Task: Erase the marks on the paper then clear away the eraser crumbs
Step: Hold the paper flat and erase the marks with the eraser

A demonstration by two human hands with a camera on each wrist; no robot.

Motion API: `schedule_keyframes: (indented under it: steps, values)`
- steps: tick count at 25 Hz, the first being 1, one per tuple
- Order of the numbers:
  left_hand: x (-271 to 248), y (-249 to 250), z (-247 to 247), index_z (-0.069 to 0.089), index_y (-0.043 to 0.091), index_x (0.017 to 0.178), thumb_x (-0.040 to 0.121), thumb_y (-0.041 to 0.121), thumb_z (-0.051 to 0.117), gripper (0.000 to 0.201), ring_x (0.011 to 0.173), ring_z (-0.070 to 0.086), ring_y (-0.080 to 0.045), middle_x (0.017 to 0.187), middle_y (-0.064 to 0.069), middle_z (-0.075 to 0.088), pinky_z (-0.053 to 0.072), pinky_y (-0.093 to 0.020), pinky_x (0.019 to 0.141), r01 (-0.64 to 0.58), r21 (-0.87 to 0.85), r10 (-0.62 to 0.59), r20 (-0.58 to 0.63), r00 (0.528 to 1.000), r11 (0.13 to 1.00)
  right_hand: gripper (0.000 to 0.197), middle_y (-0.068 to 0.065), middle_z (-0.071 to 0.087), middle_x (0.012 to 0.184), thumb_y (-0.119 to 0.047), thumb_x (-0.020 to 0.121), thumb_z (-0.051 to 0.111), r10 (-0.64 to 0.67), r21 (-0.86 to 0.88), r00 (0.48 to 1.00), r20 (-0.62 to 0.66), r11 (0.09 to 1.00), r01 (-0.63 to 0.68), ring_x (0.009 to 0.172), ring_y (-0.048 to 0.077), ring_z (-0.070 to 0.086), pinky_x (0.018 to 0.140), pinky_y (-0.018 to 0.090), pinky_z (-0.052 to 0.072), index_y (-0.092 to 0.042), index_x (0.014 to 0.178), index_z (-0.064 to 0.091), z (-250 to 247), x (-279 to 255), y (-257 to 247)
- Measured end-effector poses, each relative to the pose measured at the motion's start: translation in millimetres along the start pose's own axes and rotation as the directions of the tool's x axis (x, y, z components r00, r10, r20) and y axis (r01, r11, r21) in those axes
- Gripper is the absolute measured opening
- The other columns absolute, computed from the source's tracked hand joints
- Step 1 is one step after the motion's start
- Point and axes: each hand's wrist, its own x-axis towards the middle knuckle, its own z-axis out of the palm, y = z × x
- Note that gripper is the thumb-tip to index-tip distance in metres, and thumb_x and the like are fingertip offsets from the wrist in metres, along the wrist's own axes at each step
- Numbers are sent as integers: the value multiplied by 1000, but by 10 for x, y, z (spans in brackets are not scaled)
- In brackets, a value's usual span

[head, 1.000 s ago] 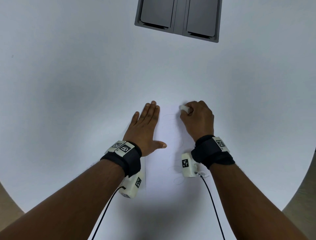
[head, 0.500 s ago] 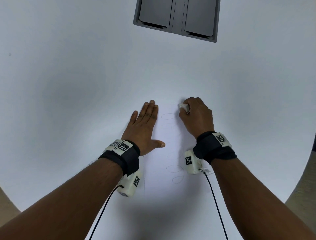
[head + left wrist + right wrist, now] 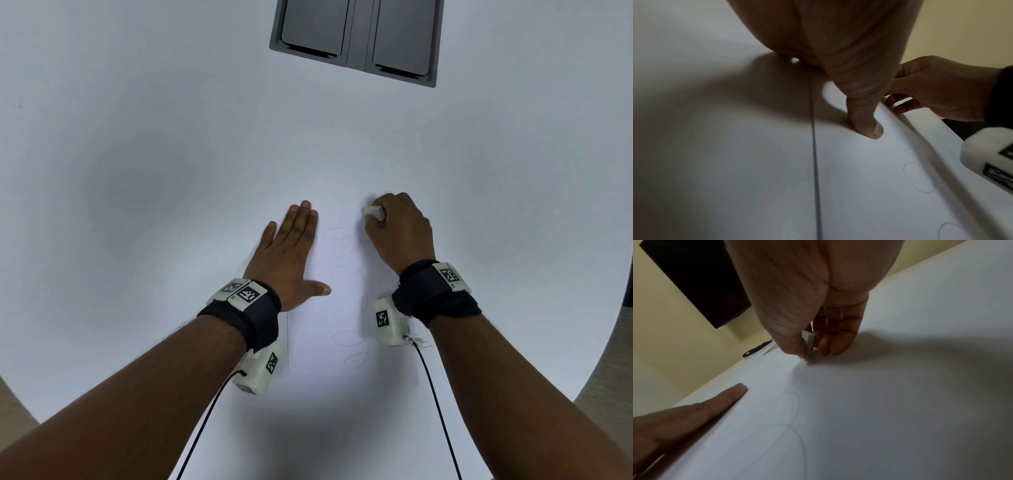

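Note:
A white sheet of paper (image 3: 342,308) lies on the white table, carrying faint pencil loops (image 3: 339,233) down its middle. My left hand (image 3: 291,253) lies flat with straight fingers on the paper's left edge, thumb (image 3: 869,126) pressing the sheet. My right hand (image 3: 397,229) pinches a white ribbed eraser (image 3: 374,213) between thumb and fingers at the paper's far right corner. In the right wrist view the eraser (image 3: 809,344) touches the sheet with its lower edge. More loops (image 3: 352,349) sit near the right wrist camera. No crumbs can be made out.
A grey double-lidded socket box (image 3: 356,37) is set into the table at the far side. The round table edge (image 3: 609,342) curves past on the right. Cables (image 3: 442,411) trail from both wrist cameras toward me.
The right hand with the eraser has shifted slightly away from me and to the right, toward the paper's far corner. The left hand stays flat in place.

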Motion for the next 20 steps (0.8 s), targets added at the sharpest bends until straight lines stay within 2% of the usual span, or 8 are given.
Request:
schedule_keyframes:
  steps: [2, 5, 7, 11, 14, 17, 20]
  values:
    - [0, 1, 4, -24, 21, 155, 80, 68, 63, 124, 146, -34, -10, 159, 6, -36, -12, -39, 122, -1, -3, 1, -2, 1000, 1000, 11, -1, 57, 91, -27, 87, 60, 32, 50, 999, -9, 998, -31, 76, 24, 56, 64, 29, 36, -18, 93, 62, -19, -11, -11]
    - [4, -6, 12, -25, 21, 154, 80, 68, 63, 124, 145, -34, -10, 159, 6, -37, -13, -38, 122, 1, -4, -1, 2, 1000, 1000, 8, -3, 58, 83, -24, 84, 64, -88, 90, 996, 15, 992, 86, 73, 17, 54, 63, 30, 44, -17, 87, 65, 24, -163, -108]
    - [2, -6, 15, -26, 21, 154, 81, 68, 62, 124, 145, -35, -10, 159, 5, -37, -14, -38, 122, 0, -2, 0, 4, 1000, 1000, 7, -3, 57, 79, -22, 82, 65, -128, 86, 992, 8, 988, 127, 71, 18, 54, 61, 30, 45, -16, 81, 64, 79, -216, -114]
    - [0, -6, 11, -25, 21, 154, 80, 68, 63, 124, 145, -35, -10, 159, 6, -37, -14, -38, 121, 1, -2, -1, -1, 1000, 1000, 9, -1, 59, 85, -25, 86, 61, 1, 74, 999, -43, 997, 2, 74, 23, 57, 64, 30, 42, -16, 86, 63, 87, -59, -51]
    - [-1, -4, 5, -25, 21, 154, 80, 69, 62, 124, 145, -35, -10, 158, 6, -38, -14, -38, 121, -1, 0, 1, 1, 1000, 1000, 13, -2, 62, 89, -30, 87, 62, 77, 95, 997, -32, 993, -74, 78, 20, 56, 68, 29, 42, -18, 91, 64, 49, -56, -58]
    - [3, -10, 5, -26, 21, 154, 81, 69, 62, 124, 145, -35, -10, 158, 6, -38, -15, -37, 121, 1, 3, -1, 5, 1000, 1000, 11, -7, 58, 86, -31, 88, 62, -22, 107, 999, -24, 994, 25, 75, 14, 54, 65, 29, 45, -20, 88, 63, 73, -165, -127]
    - [4, -7, 14, -26, 21, 154, 81, 69, 62, 124, 145, -35, -9, 158, 6, -38, -15, -37, 121, 0, 3, 0, -2, 1000, 1000, 9, -7, 56, 85, -28, 88, 59, -62, 40, 997, -40, 997, 64, 70, 18, 55, 59, 29, 43, -19, 86, 61, 122, -170, -160]
